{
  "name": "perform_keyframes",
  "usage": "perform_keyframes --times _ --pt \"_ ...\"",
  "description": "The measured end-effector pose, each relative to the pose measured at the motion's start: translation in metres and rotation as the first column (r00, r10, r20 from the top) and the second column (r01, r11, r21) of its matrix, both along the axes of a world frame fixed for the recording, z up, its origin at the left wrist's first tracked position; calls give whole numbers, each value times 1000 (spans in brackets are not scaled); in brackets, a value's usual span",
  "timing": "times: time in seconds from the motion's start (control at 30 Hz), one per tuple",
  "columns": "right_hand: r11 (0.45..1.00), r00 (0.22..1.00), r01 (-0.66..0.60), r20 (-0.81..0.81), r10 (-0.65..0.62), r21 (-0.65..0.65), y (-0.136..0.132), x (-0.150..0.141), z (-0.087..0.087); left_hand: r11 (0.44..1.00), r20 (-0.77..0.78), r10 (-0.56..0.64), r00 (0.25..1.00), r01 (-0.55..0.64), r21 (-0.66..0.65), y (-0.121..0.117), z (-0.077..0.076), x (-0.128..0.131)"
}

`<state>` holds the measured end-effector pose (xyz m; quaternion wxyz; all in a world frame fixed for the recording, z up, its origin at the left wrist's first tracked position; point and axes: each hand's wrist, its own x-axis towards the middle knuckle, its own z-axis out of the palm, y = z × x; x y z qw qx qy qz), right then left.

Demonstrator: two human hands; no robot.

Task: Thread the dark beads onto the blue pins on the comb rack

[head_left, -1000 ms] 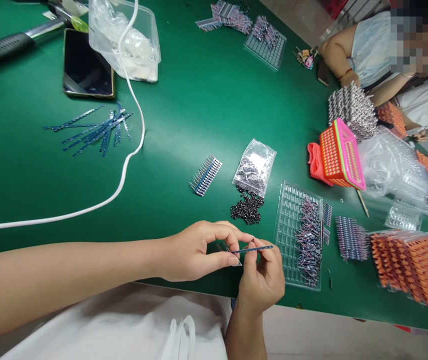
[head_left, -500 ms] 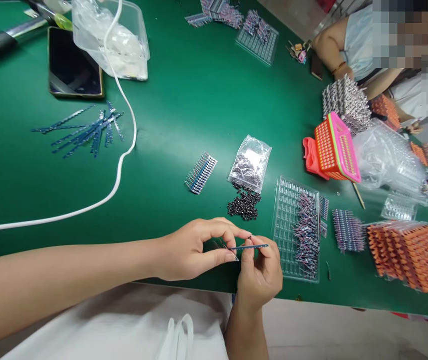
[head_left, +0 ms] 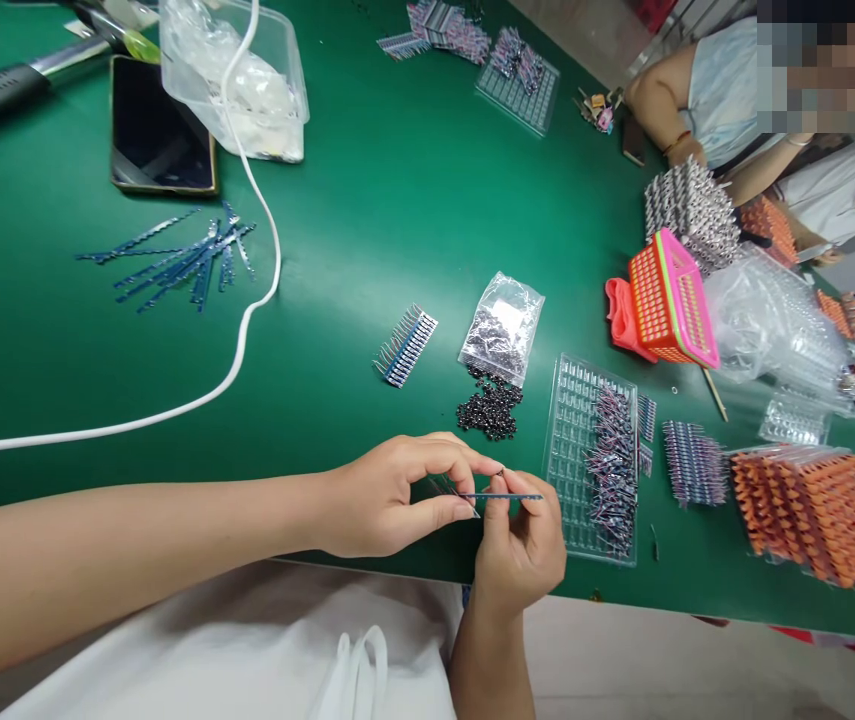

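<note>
Over the table's front edge, my left hand is closed, thumb and fingers pinching a blue strip with thin wires, seen nearly edge-on. My right hand meets it from the right, its thumb and forefinger closed at a tiny dark bead. My left forefinger reaches to that same spot, and the strip crosses in front of my right thumb. Just beyond lie a pile of small black beads and a clear zip bag of them. A similar wired strip lies to the left.
Right of my hands lies a clear tray with many wired parts. Farther right are orange stacked pieces and a pink-orange basket. A white cable, loose blue strips and a phone are left. A co-worker's arm rests opposite.
The view has shifted slightly. My hands keep almost the same pose, with the strip a little more level. The co-worker's farther arm has moved slightly.
</note>
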<state>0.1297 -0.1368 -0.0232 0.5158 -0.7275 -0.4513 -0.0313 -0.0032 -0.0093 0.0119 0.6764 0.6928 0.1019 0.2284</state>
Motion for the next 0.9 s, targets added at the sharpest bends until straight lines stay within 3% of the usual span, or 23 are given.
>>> perform_keyframes --times 0.17,0.43,0.53,0.67,0.9 --pt "999 991 18 134 -14 -28 0 0 -1 1000 -9 7 1000 -7 -8 -1 0 0" --pt "999 990 21 138 -15 -44 1 1 -3 998 -30 18 999 -20 -62 -1 -1 0" --pt "999 1000 -14 25 15 -37 2 0 0 981 -119 21 993 -44 -188 0 -2 0" --pt "995 954 -103 -284 100 4 2 0 3 932 -196 20 980 -89 -351 0 -4 2" --pt "970 835 -218 -495 242 107 1 4 2 896 -231 50 972 -146 -419 -1 -5 5"
